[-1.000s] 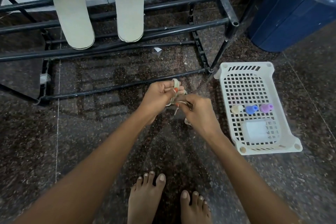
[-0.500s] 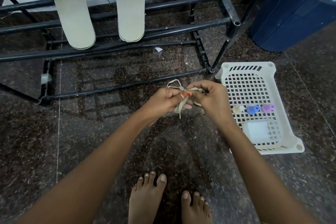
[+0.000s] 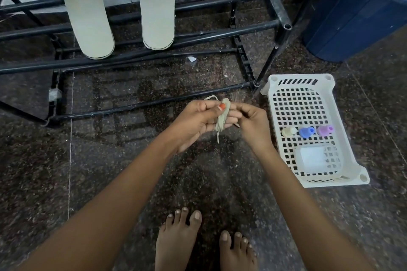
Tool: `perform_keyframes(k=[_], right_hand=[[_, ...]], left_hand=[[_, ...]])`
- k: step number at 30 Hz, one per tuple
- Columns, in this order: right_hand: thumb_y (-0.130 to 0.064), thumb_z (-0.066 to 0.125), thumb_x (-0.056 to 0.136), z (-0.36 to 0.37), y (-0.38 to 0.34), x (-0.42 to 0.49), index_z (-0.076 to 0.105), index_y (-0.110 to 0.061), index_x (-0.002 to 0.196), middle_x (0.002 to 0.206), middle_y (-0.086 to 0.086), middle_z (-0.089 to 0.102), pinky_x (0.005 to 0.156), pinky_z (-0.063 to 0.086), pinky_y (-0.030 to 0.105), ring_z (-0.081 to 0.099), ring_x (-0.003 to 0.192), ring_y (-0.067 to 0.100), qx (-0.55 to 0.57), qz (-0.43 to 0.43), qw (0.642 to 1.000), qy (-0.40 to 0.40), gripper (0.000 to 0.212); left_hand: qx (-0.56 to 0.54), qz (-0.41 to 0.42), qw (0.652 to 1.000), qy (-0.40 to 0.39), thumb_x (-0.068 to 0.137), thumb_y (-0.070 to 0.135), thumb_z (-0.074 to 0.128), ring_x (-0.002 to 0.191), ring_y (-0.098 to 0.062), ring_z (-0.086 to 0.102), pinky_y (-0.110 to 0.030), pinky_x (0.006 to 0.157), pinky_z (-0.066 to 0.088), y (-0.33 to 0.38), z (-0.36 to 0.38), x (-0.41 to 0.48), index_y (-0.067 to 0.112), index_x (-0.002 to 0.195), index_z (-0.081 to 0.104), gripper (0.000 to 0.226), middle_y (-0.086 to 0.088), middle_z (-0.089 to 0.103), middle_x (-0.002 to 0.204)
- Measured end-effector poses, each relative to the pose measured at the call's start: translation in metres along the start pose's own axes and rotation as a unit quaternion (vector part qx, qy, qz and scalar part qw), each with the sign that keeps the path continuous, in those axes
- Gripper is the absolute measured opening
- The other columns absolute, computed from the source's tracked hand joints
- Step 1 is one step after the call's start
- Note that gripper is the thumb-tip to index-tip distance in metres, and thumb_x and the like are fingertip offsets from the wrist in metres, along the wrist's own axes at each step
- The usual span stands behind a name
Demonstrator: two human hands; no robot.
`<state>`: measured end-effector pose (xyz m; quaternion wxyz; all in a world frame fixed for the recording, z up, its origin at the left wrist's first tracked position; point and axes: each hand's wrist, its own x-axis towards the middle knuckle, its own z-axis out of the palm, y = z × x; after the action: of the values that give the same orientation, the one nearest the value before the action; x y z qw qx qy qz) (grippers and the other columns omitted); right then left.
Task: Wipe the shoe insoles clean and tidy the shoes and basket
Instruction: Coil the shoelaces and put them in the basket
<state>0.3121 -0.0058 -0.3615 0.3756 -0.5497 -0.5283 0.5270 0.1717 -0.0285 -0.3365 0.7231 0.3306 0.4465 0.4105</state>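
Two pale insoles [image 3: 89, 13] [image 3: 155, 6] lie side by side across the bars of the black shoe rack [image 3: 198, 35]. In front of the rack, above the floor, my left hand [image 3: 196, 123] holds a bundled beige shoelace [image 3: 222, 117], its thumb pressed on the bundle. My right hand [image 3: 253, 124] pinches the lace from the right side. One loose lace end hangs below the bundle and a loop sticks out above my left fingers. The white plastic basket [image 3: 308, 86] sits on the floor just right of my hands.
Inside the basket lie three small bottles, cream [image 3: 289, 132], blue [image 3: 306, 132] and purple [image 3: 324, 130], plus a clear box [image 3: 312, 157]. A dark blue bin [image 3: 356, 11] stands at the back right. My bare feet [image 3: 204, 242] are on the dark speckled floor below.
The lace went from a loose tangle between both hands to a tighter upright bundle lying in my left hand. Both hands shifted slightly right, towards the basket.
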Motion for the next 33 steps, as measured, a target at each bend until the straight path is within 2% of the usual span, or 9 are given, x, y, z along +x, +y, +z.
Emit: perform_keyframes(k=[3,7,11,15,21,24,28,31,33], right_hand=[[0.008,0.048,0.087,0.009,0.003,-0.006,0.066,-0.007,0.100,0.085,-0.001,0.067,0.072,0.051,0.015,0.062,0.073,-0.003,-0.007,0.002,1.000,-0.015,0.028],[0.004,0.049,0.087,0.021,0.010,-0.013,0.063,0.007,0.073,0.062,0.005,0.057,0.052,0.035,0.023,0.045,0.052,0.005,-0.065,0.008,0.998,-0.022,0.020],[-0.002,0.051,0.089,0.026,0.009,-0.019,0.061,-0.008,0.068,0.056,-0.006,0.052,0.051,0.033,0.016,0.045,0.048,-0.001,-0.099,0.005,0.994,-0.051,0.025],[-0.005,0.052,0.090,0.027,0.008,-0.025,0.065,-0.002,0.075,0.056,-0.011,0.050,0.051,0.034,0.012,0.046,0.048,-0.003,-0.136,-0.009,0.988,-0.077,0.020],[-0.005,0.059,0.086,0.025,0.002,-0.028,0.069,-0.003,0.098,0.078,-0.006,0.063,0.060,0.038,0.002,0.051,0.058,-0.008,-0.178,-0.016,0.980,-0.083,0.016],[-0.004,0.062,0.084,0.021,-0.002,-0.027,0.071,-0.006,0.095,0.081,-0.006,0.064,0.065,0.040,0.001,0.055,0.063,-0.007,-0.178,-0.023,0.981,-0.071,0.015],[-0.003,0.065,0.080,0.016,-0.006,-0.024,0.072,-0.008,0.089,0.086,-0.004,0.068,0.075,0.041,0.001,0.059,0.078,-0.002,-0.165,-0.028,0.984,-0.062,0.013],[-0.004,0.067,0.079,0.011,-0.009,-0.020,0.072,-0.008,0.088,0.087,-0.004,0.069,0.076,0.043,0.003,0.059,0.075,-0.006,-0.160,-0.027,0.985,-0.060,0.012],[-0.002,0.067,0.078,0.007,-0.011,-0.018,0.072,-0.011,0.086,0.081,-0.006,0.067,0.069,0.044,0.003,0.059,0.067,-0.009,-0.146,-0.029,0.987,-0.056,0.012]], left_hand=[[-0.042,0.010,0.999,0.024,0.095,0.006,0.044,0.084,-0.013,0.071,-0.023,0.078,0.057,-0.001,0.000,0.001,0.001,0.105,0.063,0.022,-0.007,0.074,0.091],[-0.076,0.030,0.995,0.062,0.096,0.005,0.042,0.081,-0.012,0.071,-0.023,0.078,0.056,-0.002,-0.001,0.003,0.001,0.102,0.063,0.022,-0.006,0.074,0.089],[-0.070,0.050,0.992,0.092,0.097,0.005,0.043,0.086,-0.012,0.070,-0.021,0.078,0.056,-0.002,-0.002,0.006,0.001,0.103,0.062,0.021,-0.004,0.073,0.091],[-0.062,0.053,0.990,0.114,0.096,0.001,0.044,0.088,-0.011,0.070,-0.021,0.083,0.055,-0.004,-0.003,0.008,0.000,0.109,0.060,0.020,-0.008,0.069,0.099],[0.047,0.042,0.989,0.137,0.096,0.001,0.045,0.089,-0.005,0.067,-0.021,0.087,0.053,-0.010,-0.006,0.009,-0.003,0.119,0.056,0.026,-0.010,0.066,0.106],[0.131,0.034,0.982,0.133,0.096,0.001,0.046,0.085,-0.002,0.066,-0.021,0.087,0.052,-0.013,-0.008,0.008,0.011,0.100,0.064,0.021,-0.006,0.067,0.101],[0.243,0.020,0.962,0.121,0.096,0.002,0.047,0.064,0.008,0.061,-0.008,0.064,0.046,-0.015,-0.010,0.006,0.003,0.097,0.067,0.020,0.004,0.067,0.080],[0.289,-0.008,0.951,0.109,0.096,0.003,0.047,0.049,0.000,0.043,-0.020,0.053,0.035,-0.017,-0.014,0.004,-0.003,0.082,0.064,0.023,0.001,0.051,0.059],[0.284,-0.029,0.954,0.088,0.096,0.002,0.045,0.054,-0.007,0.045,-0.026,0.058,0.036,-0.018,-0.015,0.004,-0.004,0.080,0.061,0.023,-0.004,0.051,0.060]])
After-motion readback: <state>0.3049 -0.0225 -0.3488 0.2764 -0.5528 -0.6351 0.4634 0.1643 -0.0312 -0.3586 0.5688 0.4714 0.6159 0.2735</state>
